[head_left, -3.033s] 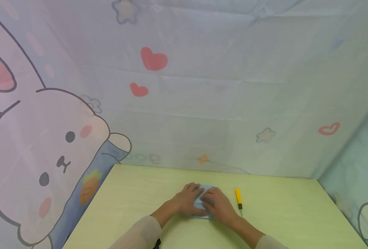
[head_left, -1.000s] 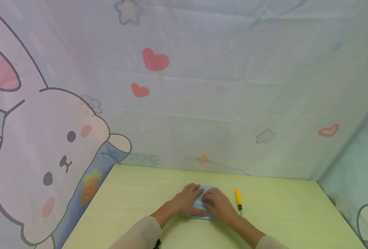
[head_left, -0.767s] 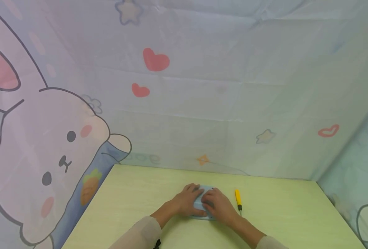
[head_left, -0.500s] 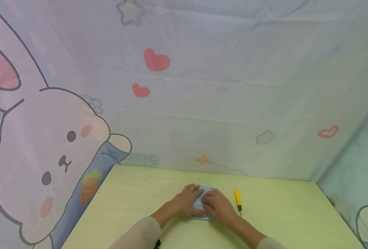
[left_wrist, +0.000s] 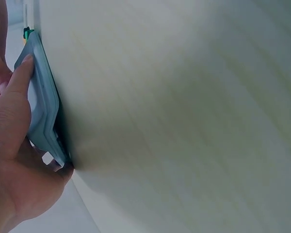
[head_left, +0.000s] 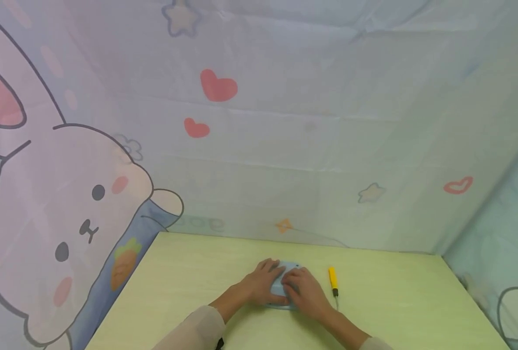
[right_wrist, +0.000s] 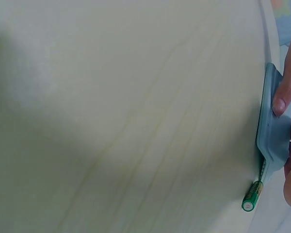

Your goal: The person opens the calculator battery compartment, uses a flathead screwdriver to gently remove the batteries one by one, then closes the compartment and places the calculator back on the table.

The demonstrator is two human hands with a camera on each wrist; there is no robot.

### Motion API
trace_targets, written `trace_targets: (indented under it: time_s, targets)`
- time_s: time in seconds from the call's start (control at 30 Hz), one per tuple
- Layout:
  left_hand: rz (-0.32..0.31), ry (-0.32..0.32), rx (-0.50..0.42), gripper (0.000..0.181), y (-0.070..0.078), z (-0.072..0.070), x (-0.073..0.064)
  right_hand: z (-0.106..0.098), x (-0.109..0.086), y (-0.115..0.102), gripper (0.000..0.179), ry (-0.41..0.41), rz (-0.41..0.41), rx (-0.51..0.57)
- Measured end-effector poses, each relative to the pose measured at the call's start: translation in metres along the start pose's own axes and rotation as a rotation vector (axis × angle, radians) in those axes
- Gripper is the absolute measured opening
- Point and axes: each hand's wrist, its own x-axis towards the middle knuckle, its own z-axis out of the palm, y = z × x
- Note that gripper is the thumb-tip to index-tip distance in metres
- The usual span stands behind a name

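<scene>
A flat light blue plastic device (head_left: 280, 290) with a rounded rim and small dark spots near its corners lies on the table between both hands. My left hand (head_left: 260, 284) holds its left side, thumb across the top face and fingers at the far edge. Curled over the middle of the device are the fingers of my right hand (head_left: 307, 290); their tips are hidden, so what they hold or press cannot be told. A green battery (right_wrist: 252, 196) lies beside the device in the right wrist view. The head view does not show this battery, as the right hand covers that spot.
A screwdriver (head_left: 333, 282) with a yellow handle lies right of the right hand, its shaft pointing toward the person. The pale yellow table (head_left: 188, 272) meets a printed cloth backdrop (head_left: 259, 146) at its back edge. Another cloth hangs on the right.
The head view has shifted very slightly. Both hands stay on the light blue device in nearly the same pose, and the screwdriver has not moved on the table.
</scene>
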Motion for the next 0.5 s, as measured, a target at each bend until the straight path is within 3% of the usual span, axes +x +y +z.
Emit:
trace_targets:
  time_s: [0.27, 0.5]
  targets:
    - [0.029, 0.030, 0.008, 0.096, -0.001, 0.001, 0.000, -0.006, -0.003, -0.004, 0.011, 0.007, -0.019, -0.024]
    - [0.037, 0.061, -0.019, 0.095, -0.002, 0.000, 0.001, -0.018, -0.002, -0.007, 0.018, -0.075, 0.122, 0.046]
